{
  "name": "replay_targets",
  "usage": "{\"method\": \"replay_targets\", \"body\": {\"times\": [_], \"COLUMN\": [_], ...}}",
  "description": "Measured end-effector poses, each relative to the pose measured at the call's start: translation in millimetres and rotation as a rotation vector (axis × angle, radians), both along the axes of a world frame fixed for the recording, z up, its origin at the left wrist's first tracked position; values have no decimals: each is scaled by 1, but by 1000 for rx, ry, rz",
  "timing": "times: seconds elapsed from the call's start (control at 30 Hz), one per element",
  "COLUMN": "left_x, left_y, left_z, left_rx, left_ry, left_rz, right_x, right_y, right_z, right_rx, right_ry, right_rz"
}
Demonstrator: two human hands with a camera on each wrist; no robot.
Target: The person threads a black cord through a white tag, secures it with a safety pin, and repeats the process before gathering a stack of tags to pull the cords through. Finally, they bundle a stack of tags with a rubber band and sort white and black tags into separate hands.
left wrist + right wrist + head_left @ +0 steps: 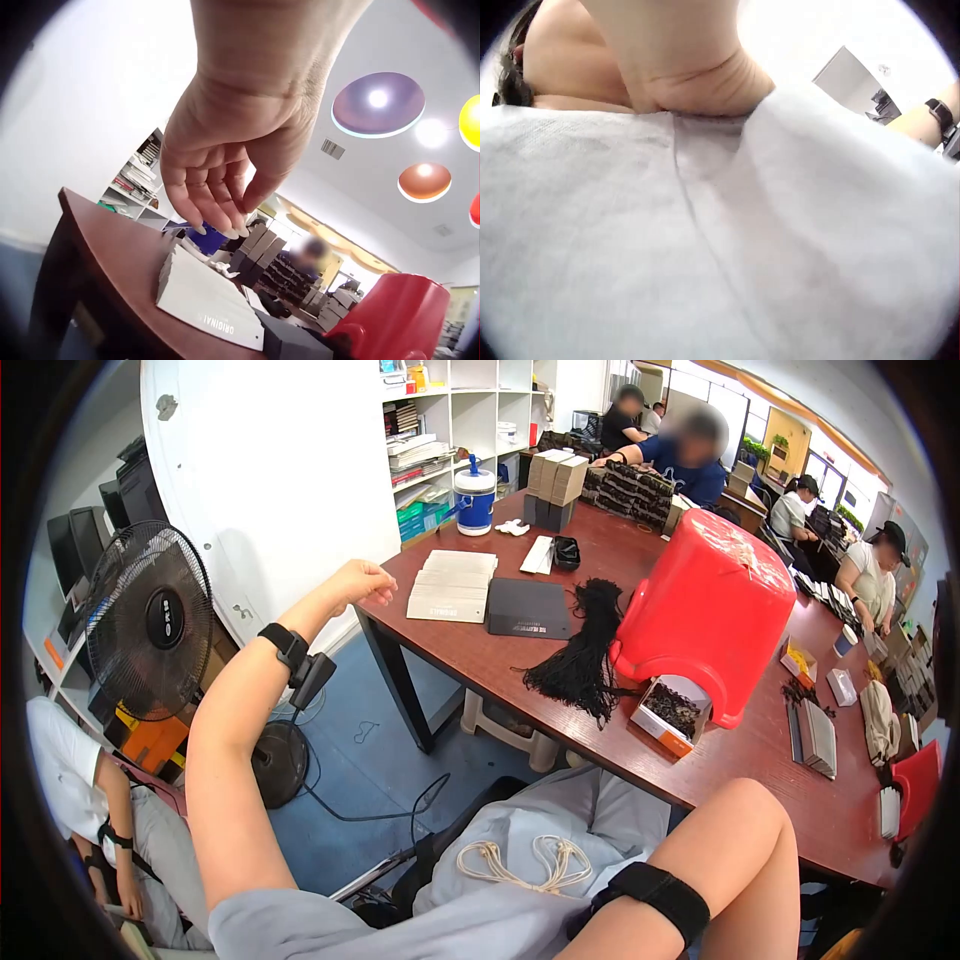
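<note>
My left hand (358, 585) hovers in the air just left of the table's corner, its fingers loosely curled with nothing between them. In the left wrist view, the same hand (225, 169) hangs above a fanned stack of pale grey cards (206, 300). On the table, those cards (452, 585) lie nearest to it, beside a dark grey stack (528, 608). The right forearm, wearing a black strap, bends back toward my body. Only the heel of my right hand (705, 86) shows, against the light shirt (705, 240); its fingers are hidden.
A bundle of black cords (585, 650), a red plastic tub (710, 600) and a box of small dark pieces (672, 710) occupy the table (470, 650). A blue-and-white jug (475, 500) stands behind. A fan (150, 620) is at left; several people sit around.
</note>
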State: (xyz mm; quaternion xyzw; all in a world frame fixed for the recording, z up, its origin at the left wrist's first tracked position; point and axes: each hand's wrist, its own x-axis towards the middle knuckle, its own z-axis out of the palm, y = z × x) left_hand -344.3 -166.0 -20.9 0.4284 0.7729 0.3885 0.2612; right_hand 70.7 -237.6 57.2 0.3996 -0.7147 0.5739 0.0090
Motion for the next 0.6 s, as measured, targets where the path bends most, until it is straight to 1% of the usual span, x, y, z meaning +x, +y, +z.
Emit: {"method": "replay_targets", "body": {"times": [0.07, 0.1, 0.13, 0.17, 0.2, 0.23, 0.27, 0.3, 0.33, 0.4, 0.43, 0.47, 0.53, 0.57, 0.6], "left_x": [0, 2, 2, 4, 5, 6, 8, 14, 18, 30, 37, 53, 50, 50, 52], "left_y": [-1, 0, 2, 6, 12, 19, 24, 30, 38, 54, 60, 59, 71, 70, 70], "left_z": [-14, -19, -25, -32, -38, -45, -48, -49, -53, -54, -57, -49, -64, -64, -62], "left_rx": [2, 7, 8, 59, 57, 164, 270, 331, 330, 523, 549, 439, 413, 410, 268], "left_ry": [-14, -24, -33, -75, -75, -95, -117, -112, -114, 168, 450, 507, 898, 898, 987], "left_rz": [-4, 18, 38, 49, 39, 20, 2, -2, -7, -74, -117, -183, -389, -387, -366], "right_x": [2, -10, -8, 2, -1, -5, -17, -21, -23, -21, -19, -6, 9, 23, 42], "right_y": [-5, 2, -1, -25, -25, -27, -4, -7, -7, -1, 4, -22, -16, -10, 6], "right_z": [-2, 7, 4, -18, -17, -18, 4, 3, 4, 6, 8, -17, -20, -21, -19], "right_rx": [9, 9, 7, 7, 9, 12, 16, 18, 21, 26, 35, 43, 48, 51, 55], "right_ry": [9, 18, 27, 34, 38, 41, 42, 42, 44, 54, 55, 54, 56, 59, 63], "right_rz": [-4, -10, -19, -28, -38, -47, -54, -61, -66, -77, -80, -83, -87, -84, -81]}}
